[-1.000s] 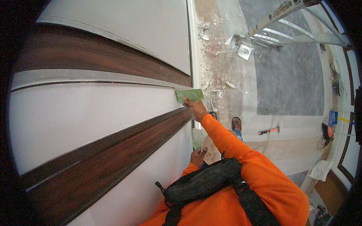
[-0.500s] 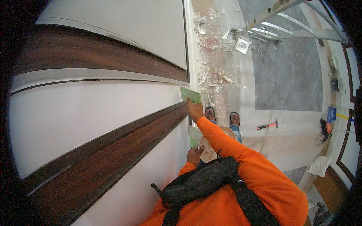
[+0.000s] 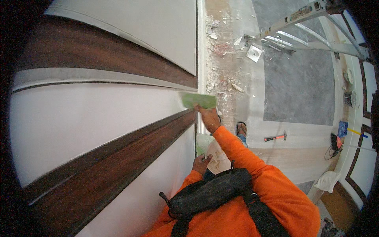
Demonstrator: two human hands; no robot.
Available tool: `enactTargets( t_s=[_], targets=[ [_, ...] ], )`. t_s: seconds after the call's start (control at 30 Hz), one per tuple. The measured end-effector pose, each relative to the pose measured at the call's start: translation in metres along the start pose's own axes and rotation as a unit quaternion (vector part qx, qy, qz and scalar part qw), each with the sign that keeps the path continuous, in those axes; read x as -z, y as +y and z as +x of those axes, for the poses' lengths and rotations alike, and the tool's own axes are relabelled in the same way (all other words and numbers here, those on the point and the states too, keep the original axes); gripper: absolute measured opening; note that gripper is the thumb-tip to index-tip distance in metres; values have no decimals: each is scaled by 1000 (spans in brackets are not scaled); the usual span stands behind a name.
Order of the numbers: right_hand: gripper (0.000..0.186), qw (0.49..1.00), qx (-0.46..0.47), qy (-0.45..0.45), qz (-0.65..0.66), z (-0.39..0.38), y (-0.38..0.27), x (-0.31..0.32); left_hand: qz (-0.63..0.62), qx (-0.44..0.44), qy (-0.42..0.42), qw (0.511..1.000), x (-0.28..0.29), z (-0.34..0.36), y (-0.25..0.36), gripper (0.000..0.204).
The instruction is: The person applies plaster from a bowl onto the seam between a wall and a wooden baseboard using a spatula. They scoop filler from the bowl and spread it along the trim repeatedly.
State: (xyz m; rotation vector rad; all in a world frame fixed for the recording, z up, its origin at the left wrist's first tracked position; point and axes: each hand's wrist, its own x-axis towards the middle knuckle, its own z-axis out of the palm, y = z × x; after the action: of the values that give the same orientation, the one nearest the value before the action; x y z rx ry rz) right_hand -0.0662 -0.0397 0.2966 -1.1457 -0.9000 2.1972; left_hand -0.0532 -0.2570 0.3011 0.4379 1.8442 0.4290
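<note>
My right hand grips a flat green putty spreader, its blade slightly blurred, with its left end over the white wall panel. That hand is just above the end of a dark brown wood-look strip. Lower down, close to my body, my left hand is closed at the rim of a pale round tub smeared inside with filler. A second green spreader shows beside the tub, just above the left fingers; whether these hold it too is hidden.
White scraps and dust litter the floor along the wall. A metal ladder stands at the far right. A hammer lies right of my feet. Tubs, a blue-headed tool and a white cloth are by the right wall.
The green spreader in my right hand has tilted flatter and extends further left over the white panel. My left hand and the tub stay almost in place; the view has shifted slightly.
</note>
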Motion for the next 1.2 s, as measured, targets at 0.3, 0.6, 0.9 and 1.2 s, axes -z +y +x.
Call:
enactTargets(
  t_s=[0.3,0.6,0.9,1.2],
  targets=[
    [26,985,-70,99,121,80,109,31,-114,-2,30,993,-15,8,-36,50],
    [24,986,-81,2,146,97,110,37,-78,3,44,996,-22,14,-50,64],
    [30,976,-85,-50,194,53,48,1,-84,-18,24,996,-15,10,-27,68],
    [31,989,121,-84,-4,3,-9,-23,-7,-39,44,998,-15,16,-38,61]
  ],
)
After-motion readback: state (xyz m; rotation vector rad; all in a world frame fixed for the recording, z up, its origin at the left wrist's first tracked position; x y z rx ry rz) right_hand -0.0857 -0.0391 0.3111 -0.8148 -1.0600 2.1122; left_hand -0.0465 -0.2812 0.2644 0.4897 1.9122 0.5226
